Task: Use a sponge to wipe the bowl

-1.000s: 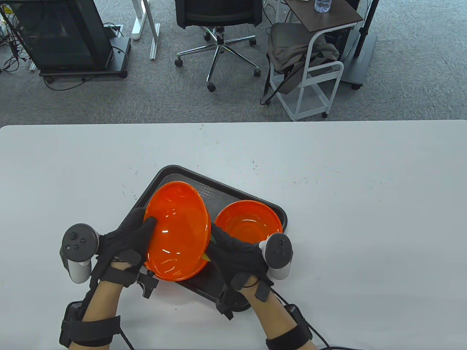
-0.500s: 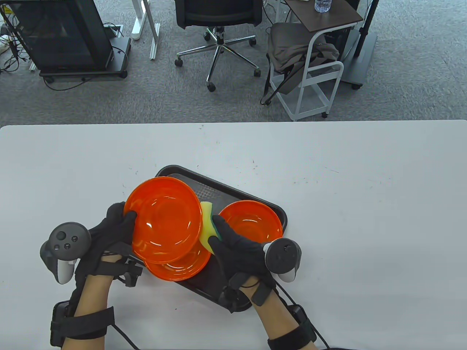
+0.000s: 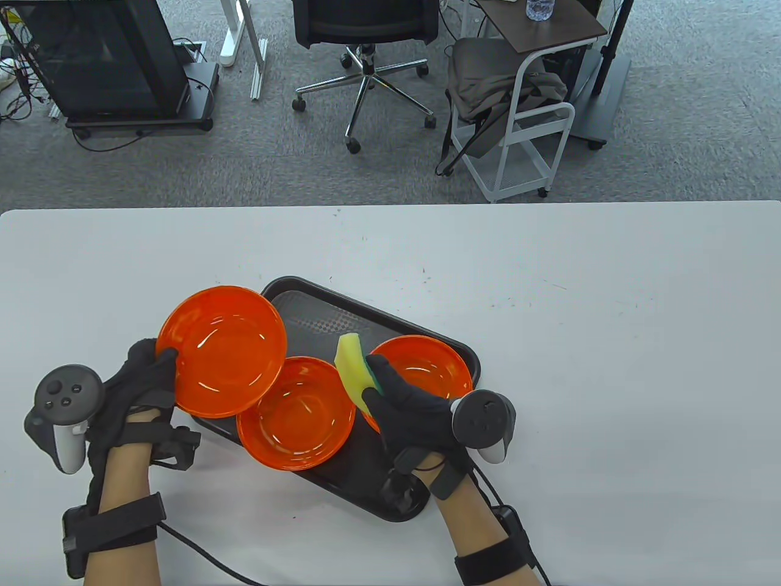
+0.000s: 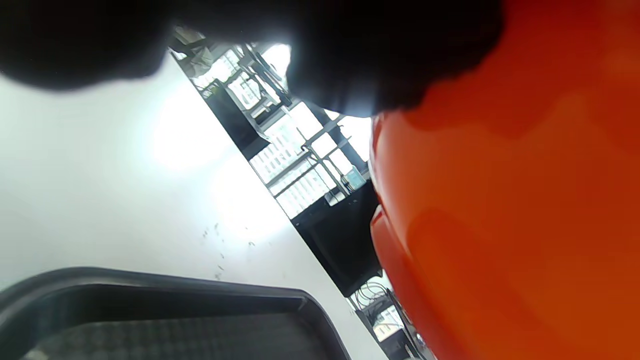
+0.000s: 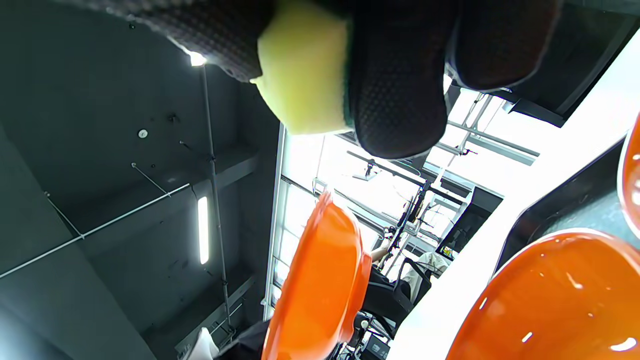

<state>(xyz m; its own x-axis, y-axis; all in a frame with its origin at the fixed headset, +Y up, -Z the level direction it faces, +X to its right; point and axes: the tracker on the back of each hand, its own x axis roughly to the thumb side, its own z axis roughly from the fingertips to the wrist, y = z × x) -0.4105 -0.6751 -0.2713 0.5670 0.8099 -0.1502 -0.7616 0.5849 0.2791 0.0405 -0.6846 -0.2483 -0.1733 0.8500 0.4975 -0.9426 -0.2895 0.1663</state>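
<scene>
Left hand: the left hand (image 3: 131, 390) is gripping the lifted bowl (image 3: 221, 351) at its near-left rim, fingers (image 3: 160, 360) curling over the edge and pinching it.
Lifted bowl: it is being held tilted above the left end of the tray (image 3: 317, 308), partly over the white surface (image 3: 549, 305); in the left wrist view its orange wall (image 4: 500, 225) is filling the right side.
Right hand: the right hand (image 3: 415, 409) is holding the sponge (image 3: 354, 366), fingers (image 5: 395, 90) pressing it against the thumb.
Sponge: yellow with a green backing, it is standing on edge between the two bowls on the tray, apart from the lifted bowl.
Middle bowl: the middle bowl (image 3: 296, 412) is sitting on the tray, just below the lifted one.
Right bowl: the right bowl (image 3: 427, 366) is sitting on the tray, partly behind the right hand.
</scene>
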